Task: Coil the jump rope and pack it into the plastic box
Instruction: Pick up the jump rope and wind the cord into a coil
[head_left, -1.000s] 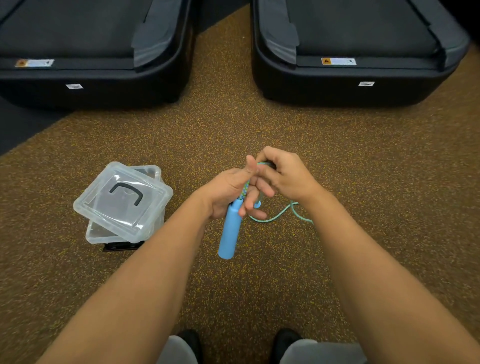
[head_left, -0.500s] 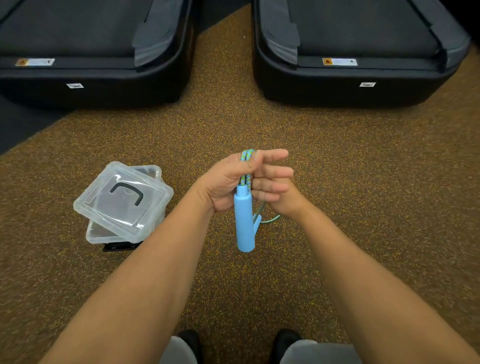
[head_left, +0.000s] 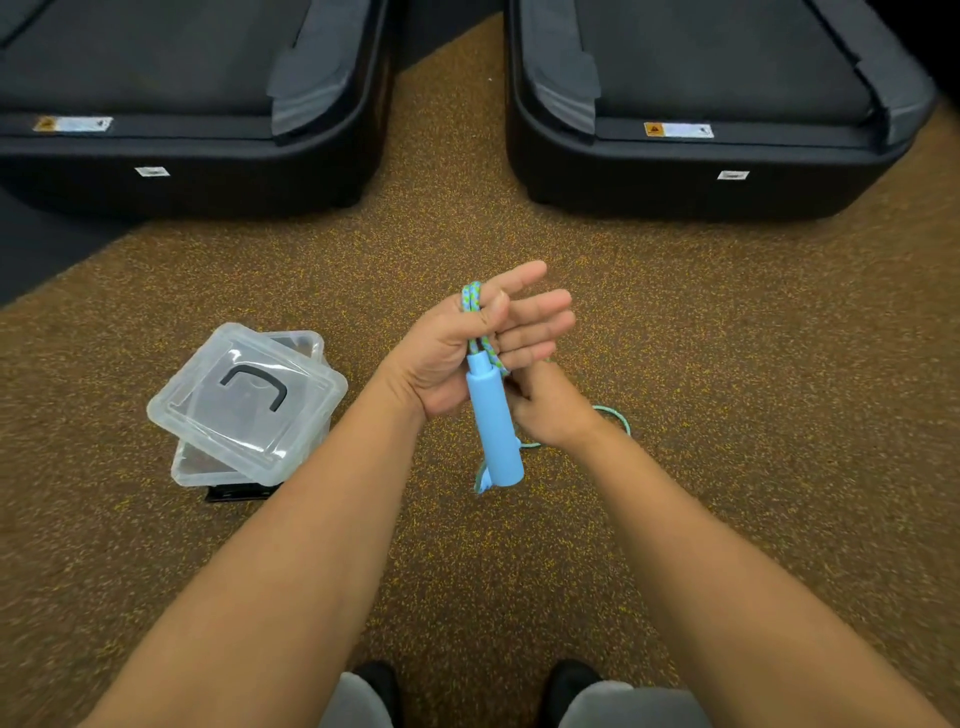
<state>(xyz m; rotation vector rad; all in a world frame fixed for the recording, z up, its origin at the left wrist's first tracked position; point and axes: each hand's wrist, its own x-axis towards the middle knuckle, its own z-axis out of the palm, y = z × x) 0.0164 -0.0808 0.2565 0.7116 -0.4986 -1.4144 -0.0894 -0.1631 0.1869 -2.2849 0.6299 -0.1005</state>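
While the plastic box (head_left: 228, 457) sits unmoved on the carpeted floor (head_left: 727, 364) at the left, its clear lid (head_left: 244, 395) laid askew on top and not snapped down, all the change of the last second is in the middle of the view. The left hand (head_left: 447, 358), which a second ago was curled beside the other with the handle slanting down to the left, has turned palm-up with its fingers (head_left: 540, 322) spread flat; the thumb presses a doubled loop of the jump rope (head_left: 474, 306) against the palm. The blue handle (head_left: 496, 426) that half a second ago hung just under the fist now hangs lower and nearly upright below that hand, with a second handle's end peeping out behind its lower end. The right hand (head_left: 545, 410) has dropped from the top of the bundle to below the left fingers, beside the handle; it seems to be closed around the rope, though its grip is hidden behind the handle. To its right, a short green tail of rope lies loose on the floor. By my reading, one more turn has just gone round the left hand, and little rope is left to wind. The coil is not yet finished, and the lid must come off before packing.
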